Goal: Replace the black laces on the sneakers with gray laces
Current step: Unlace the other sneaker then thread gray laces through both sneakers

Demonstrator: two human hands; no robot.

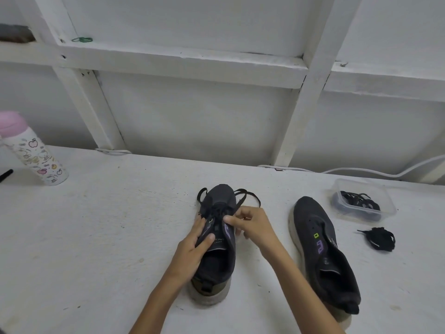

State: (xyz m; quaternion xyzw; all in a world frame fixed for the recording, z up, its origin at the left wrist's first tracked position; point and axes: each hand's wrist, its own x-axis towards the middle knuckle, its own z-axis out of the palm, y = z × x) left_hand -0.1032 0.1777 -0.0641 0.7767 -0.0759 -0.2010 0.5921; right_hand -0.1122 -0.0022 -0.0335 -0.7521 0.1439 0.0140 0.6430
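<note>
A dark sneaker (221,261) stands in the middle of the white table, toe pointing away, with a black lace (250,196) still threaded near the toe and looping out on both sides. My left hand (195,244) grips the sneaker's left side at the tongue. My right hand (252,225) pinches the black lace at the eyelets. A second dark sneaker (322,251) lies to the right with bare eyelets. A loose black lace bundle (380,238) lies further right. A clear plastic box (363,201) holds dark laces; their exact colour is unclear.
A pink-capped patterned bottle (33,155) stands at the far left, with a black object (6,175) beside it at the edge. A white cable (361,171) runs along the back wall. White framed wall panels rise behind the table (108,225).
</note>
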